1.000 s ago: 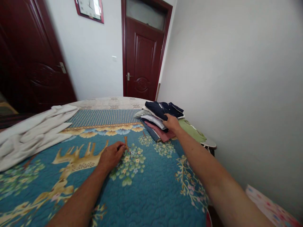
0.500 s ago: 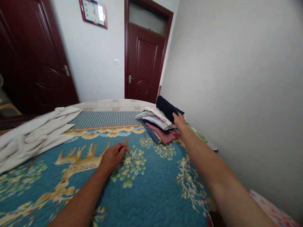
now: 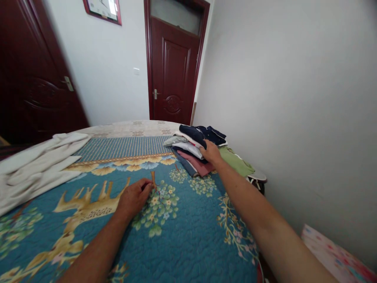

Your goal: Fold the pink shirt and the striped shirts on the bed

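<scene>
The right hand (image 3: 212, 152) is pinching the edge of the clothes stack (image 3: 193, 151); left of it, the left hand (image 3: 136, 197), fingers curled narrow, is resting on the quilt (image 3: 188, 228).

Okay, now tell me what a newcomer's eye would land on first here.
Probably the teal quilt with its golden deer print, spread across the foreground under the left hand. Next, likely the pile of folded clothes near the quilt's far right edge, dark navy on top, with the right hand at its near side. Behind, the dark red doors stand out against the pale walls.
</scene>
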Action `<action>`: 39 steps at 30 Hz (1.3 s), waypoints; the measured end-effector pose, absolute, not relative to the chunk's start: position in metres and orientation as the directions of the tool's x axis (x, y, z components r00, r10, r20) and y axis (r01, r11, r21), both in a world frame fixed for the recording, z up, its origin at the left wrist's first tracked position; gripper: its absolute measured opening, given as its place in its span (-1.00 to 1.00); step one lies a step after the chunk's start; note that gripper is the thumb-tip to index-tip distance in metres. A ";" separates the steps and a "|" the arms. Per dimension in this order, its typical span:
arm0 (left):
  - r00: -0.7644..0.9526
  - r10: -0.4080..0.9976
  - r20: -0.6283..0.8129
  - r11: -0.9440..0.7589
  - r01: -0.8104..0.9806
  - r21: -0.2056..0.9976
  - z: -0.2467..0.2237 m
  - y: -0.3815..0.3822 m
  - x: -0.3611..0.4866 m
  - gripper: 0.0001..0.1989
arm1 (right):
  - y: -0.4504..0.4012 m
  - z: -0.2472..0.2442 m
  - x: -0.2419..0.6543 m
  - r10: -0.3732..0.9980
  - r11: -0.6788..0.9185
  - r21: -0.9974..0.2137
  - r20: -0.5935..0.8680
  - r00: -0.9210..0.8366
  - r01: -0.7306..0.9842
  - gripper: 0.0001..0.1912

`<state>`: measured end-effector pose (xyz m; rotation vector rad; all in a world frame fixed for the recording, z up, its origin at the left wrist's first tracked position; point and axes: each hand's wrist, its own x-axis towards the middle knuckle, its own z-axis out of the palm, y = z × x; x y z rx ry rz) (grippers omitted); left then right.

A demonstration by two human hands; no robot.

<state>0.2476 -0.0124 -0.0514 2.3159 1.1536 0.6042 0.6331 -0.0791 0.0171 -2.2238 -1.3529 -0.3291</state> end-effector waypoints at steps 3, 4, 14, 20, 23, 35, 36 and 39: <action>0.546 0.823 0.154 -0.521 0.621 0.585 -0.050 -0.011 0.248 -0.60 | -0.077 0.038 0.628 0.692 -0.528 -0.262 0.419 0.588 0.808 -0.60; 0.548 0.823 0.151 -0.522 0.624 0.582 -0.049 -0.011 0.248 -0.59 | -0.074 0.046 0.624 0.668 -0.560 -0.246 0.430 0.607 0.791 -0.61; 0.539 0.831 0.134 -0.509 0.642 0.573 -0.048 -0.009 0.248 -0.56 | -0.064 -0.001 0.551 0.731 -0.366 -0.136 0.571 0.374 0.921 -0.37; 0.545 0.823 0.162 -0.526 0.624 0.577 -0.052 -0.005 0.247 -0.56 | -0.113 -0.020 0.587 0.694 -0.206 -0.236 0.649 0.312 0.950 -0.37; 0.543 0.823 0.167 -0.530 0.627 0.572 -0.052 -0.005 0.247 -0.58 | -0.157 -0.022 0.626 0.554 -0.427 -0.278 0.672 0.492 0.861 -0.36; 0.557 0.816 0.154 -0.533 0.623 0.572 -0.054 -0.005 0.247 -0.57 | -0.210 -0.033 0.717 0.522 -0.812 -0.146 0.249 0.816 0.565 -0.63; 0.553 0.819 0.154 -0.530 0.625 0.573 -0.054 -0.006 0.247 -0.57 | -0.210 -0.028 0.721 0.499 -0.822 -0.167 0.249 0.830 0.544 -0.63; 0.545 0.823 0.162 -0.527 0.625 0.576 -0.052 -0.007 0.247 -0.58 | -0.216 -0.005 0.738 0.393 -0.859 -0.239 0.257 0.883 0.452 -0.61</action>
